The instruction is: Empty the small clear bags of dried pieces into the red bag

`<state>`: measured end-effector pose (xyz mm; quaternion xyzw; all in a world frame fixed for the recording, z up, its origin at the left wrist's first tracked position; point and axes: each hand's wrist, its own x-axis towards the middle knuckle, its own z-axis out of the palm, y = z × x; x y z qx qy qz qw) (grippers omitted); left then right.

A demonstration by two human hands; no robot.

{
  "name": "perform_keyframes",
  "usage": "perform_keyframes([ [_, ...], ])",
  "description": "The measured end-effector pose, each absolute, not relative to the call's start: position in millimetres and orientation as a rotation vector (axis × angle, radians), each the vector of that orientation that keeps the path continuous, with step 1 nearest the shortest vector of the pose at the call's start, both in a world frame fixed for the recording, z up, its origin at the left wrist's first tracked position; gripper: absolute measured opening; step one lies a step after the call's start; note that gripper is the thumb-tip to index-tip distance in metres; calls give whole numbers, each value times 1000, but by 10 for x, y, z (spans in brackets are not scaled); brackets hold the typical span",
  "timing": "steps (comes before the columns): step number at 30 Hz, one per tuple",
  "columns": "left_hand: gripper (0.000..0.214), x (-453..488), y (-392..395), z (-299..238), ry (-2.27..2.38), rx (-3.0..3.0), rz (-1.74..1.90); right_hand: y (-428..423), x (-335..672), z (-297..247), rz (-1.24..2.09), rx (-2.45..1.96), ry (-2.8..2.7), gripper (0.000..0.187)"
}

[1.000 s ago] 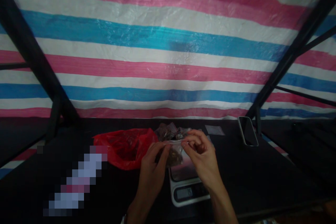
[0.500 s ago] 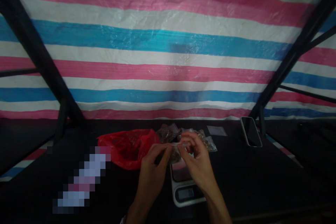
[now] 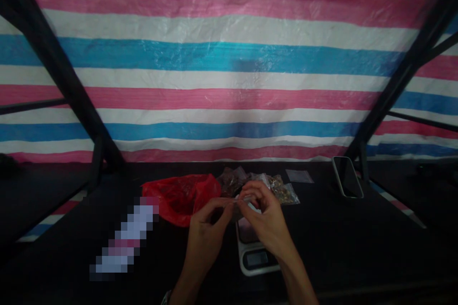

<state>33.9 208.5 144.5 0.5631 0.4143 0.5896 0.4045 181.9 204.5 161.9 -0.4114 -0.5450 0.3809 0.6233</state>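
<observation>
Striped tarp [image 3: 229, 57] out back, and your left hand [image 3: 206, 228] and right hand [image 3: 266, 219] now pinch the small bag [image 3: 236, 212] closer together, so its top's mostly covered.

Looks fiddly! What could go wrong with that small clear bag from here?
The small clear bag is pinched by the fingertips of the left hand and right hand, so it might slip and land on the scale close by. The red bag sits near the left hand, so a stray nudge could perhaps shift it.
</observation>
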Motion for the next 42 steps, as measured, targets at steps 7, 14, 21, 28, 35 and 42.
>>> perform_keyframes([
  [7, 18, 303, 2087, 1491, 1048, 1566, 1454, 2045, 1875, 1605, 903, -948, -1220, 34],
  [14, 23, 355, 2115, 1448, 1049, 1452, 1431, 2103, 1969, 1545, 872, -972, -1112, 41],
  [21, 19, 395, 2151, 1434, 1088, 1475, 1422, 2114, 1992, 1569, 852, -1001, -1109, 30],
  [28, 19, 411, 2075, 1451, 1089, 1479, 1413, 2062, 1990, 1580, 779, -1022, -1284, 24],
  [35, 25, 400, 2003, 1449, 1129, 1571, 1419, 1988, 1931, 1569, 639, -1072, -1413, 30],
  [42, 24, 317, 1955, 1526, 1103, 1945, 1487, 2016, 1963, 1648, 573, -1063, -1290, 20],
])
